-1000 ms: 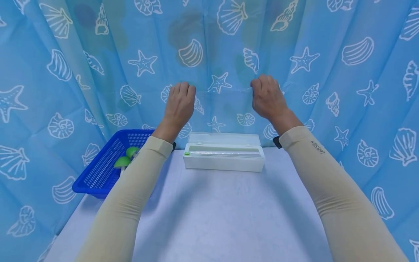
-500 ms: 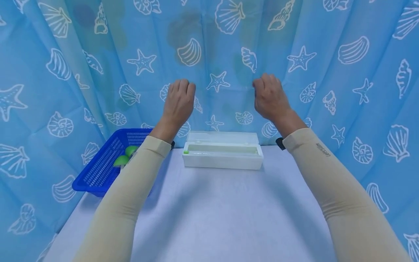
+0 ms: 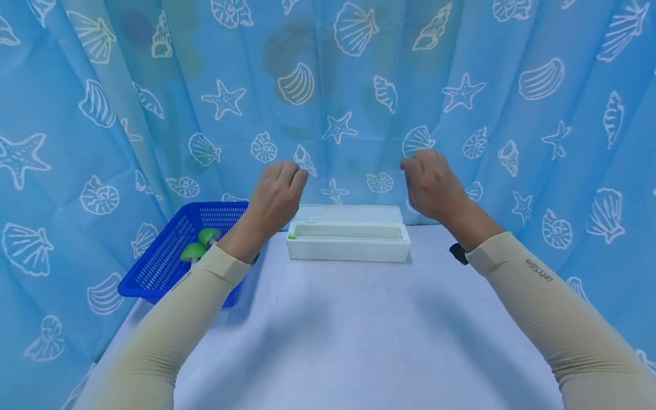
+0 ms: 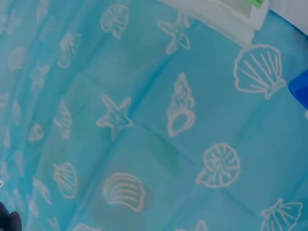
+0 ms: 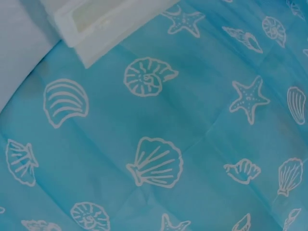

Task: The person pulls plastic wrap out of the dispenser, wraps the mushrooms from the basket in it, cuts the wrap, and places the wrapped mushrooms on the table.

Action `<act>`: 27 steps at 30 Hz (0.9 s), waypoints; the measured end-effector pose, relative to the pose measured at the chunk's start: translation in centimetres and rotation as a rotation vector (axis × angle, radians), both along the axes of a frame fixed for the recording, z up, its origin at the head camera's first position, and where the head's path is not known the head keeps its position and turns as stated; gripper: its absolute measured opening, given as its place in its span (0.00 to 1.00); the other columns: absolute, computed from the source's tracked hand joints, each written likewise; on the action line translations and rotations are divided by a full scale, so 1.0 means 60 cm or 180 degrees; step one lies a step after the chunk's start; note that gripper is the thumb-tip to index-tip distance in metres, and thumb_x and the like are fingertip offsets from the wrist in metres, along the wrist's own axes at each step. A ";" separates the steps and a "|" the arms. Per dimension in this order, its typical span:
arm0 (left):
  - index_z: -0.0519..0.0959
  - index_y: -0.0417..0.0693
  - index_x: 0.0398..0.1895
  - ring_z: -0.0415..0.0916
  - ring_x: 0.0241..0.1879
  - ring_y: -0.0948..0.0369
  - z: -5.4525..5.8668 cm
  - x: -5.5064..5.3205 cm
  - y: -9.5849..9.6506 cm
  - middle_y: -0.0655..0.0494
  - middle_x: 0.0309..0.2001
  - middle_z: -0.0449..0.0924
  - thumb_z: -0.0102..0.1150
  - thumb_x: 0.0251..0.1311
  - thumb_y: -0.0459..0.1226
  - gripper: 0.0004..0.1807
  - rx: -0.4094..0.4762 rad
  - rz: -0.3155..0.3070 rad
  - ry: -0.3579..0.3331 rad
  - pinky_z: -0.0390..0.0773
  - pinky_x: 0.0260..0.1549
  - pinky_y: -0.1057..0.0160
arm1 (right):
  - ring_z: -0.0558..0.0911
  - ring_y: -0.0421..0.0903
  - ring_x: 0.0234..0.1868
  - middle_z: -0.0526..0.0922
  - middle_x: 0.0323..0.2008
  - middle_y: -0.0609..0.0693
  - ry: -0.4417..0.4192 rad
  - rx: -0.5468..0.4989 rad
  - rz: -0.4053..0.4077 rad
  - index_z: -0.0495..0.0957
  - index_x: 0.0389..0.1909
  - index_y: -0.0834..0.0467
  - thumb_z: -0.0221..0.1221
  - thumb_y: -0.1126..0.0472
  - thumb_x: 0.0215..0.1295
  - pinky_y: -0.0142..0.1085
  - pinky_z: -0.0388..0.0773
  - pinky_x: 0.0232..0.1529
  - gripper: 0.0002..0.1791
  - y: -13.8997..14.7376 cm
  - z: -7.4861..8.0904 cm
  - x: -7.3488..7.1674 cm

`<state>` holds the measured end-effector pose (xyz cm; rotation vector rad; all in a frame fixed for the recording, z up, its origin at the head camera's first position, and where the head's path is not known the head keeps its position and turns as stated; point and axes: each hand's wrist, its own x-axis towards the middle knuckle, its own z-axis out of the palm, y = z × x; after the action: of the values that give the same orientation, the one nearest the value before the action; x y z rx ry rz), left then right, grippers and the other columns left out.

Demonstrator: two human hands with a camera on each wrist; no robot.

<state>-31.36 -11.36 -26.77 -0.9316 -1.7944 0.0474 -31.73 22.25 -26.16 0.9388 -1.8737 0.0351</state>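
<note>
In the head view both hands are raised at similar height over the far part of the table, fingers curled down and fingertips mostly hidden. My left hand (image 3: 279, 193) and right hand (image 3: 435, 185) pinch the two sides of a clear sheet of cling film (image 3: 353, 173), which barely shows against the curtain. Behind and below it sits a long white cling film dispenser (image 3: 348, 250), lid up, with a green slider (image 3: 291, 236) at its left end. The left wrist view catches only dark fingertips (image 4: 10, 220) in its lower left corner; the right wrist view shows no hand.
Left of the dispenser, a blue perforated basket (image 3: 154, 279) holds things with green rounded tops (image 3: 193, 251), partly covered by the left forearm. A white cloth covers the table (image 3: 359, 330). Directly behind hangs a blue curtain (image 3: 328, 74) printed with shells and starfish.
Both hands have come down from higher against the curtain and nearer to me, keeping apart. The bright glint along the dispenser's front has gone. Dispenser and basket stay put.
</note>
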 end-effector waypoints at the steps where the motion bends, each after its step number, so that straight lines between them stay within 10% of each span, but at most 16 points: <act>1: 0.72 0.36 0.39 0.65 0.28 0.53 -0.003 0.006 0.002 0.46 0.32 0.69 0.47 0.68 0.26 0.03 -0.0033 -0.0053 0.0001 0.66 0.25 0.59 | 0.65 0.52 0.25 0.66 0.28 0.58 -0.0010 0.0019 -0.0002 0.68 0.43 0.64 0.49 0.72 0.67 0.40 0.63 0.25 0.05 0.004 -0.002 0.004; 12: 0.69 0.36 0.41 0.61 0.26 0.55 -0.018 0.063 0.014 0.47 0.31 0.66 0.47 0.66 0.24 0.04 -0.0321 -0.0352 -0.0107 0.63 0.25 0.61 | 0.66 0.54 0.22 0.66 0.25 0.59 0.0223 0.0177 0.0145 0.68 0.41 0.65 0.45 0.70 0.68 0.41 0.64 0.21 0.04 0.033 -0.030 0.051; 27: 0.73 0.42 0.48 0.72 0.39 0.57 -0.122 0.162 -0.023 0.52 0.38 0.73 0.49 0.71 0.34 0.08 -0.0919 -0.0555 -0.0702 0.75 0.41 0.65 | 0.67 0.43 0.23 0.70 0.25 0.49 -0.0254 0.0371 0.0729 0.74 0.37 0.59 0.45 0.57 0.75 0.33 0.68 0.22 0.13 0.031 -0.151 0.153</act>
<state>-21.65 -12.72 -34.12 -1.3406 -1.9330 0.0983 -22.55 24.11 -35.22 1.2455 -1.8480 0.1039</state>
